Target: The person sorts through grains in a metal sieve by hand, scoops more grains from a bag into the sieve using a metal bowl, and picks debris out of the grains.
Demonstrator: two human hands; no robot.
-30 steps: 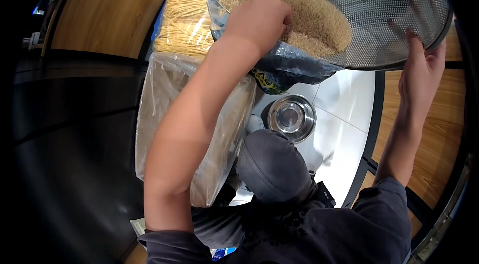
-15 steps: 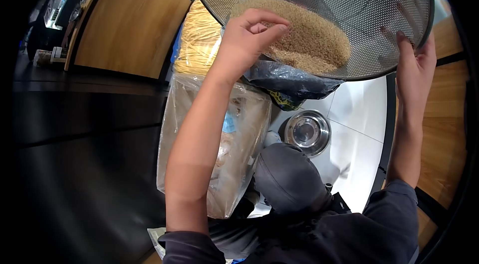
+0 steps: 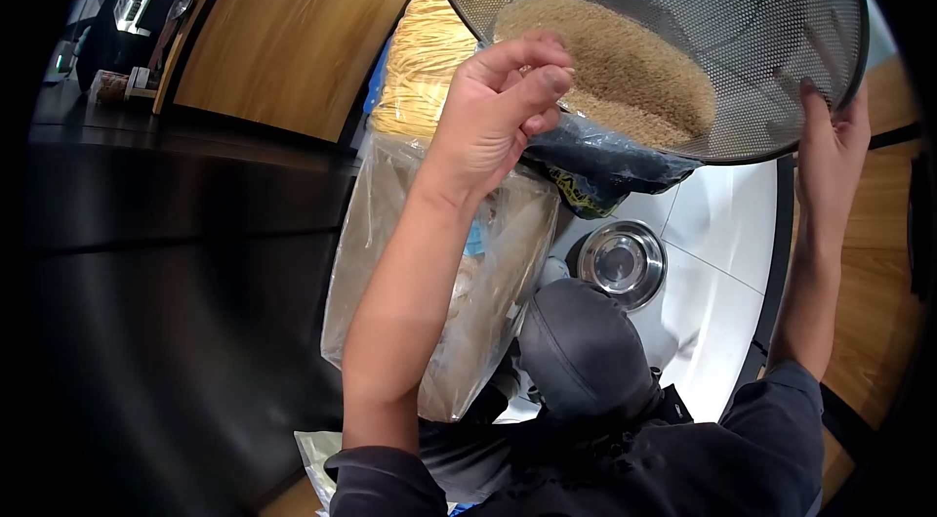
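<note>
A wide mesh sieve is tilted at the top of the view, with a heap of brown grain inside it. My right hand grips the sieve's rim at the right, thumb inside and fingers beneath the mesh. Above the near left part of the sieve is my left hand, its thumb and fingertips pinched around a tiny pale bit, perhaps a grain. Under the sieve's near edge lies a dark plastic bag.
Yellow noodles in clear wrap lie left of the sieve. Below them stands a large clear-plastic-lined box. A round steel bowl rests on the white tiled floor. Wooden panels flank both sides.
My left hand has risen from the grain and turned, its pinched fingertips now facing up. The sieve stays in my right hand; the whole view has shifted.
</note>
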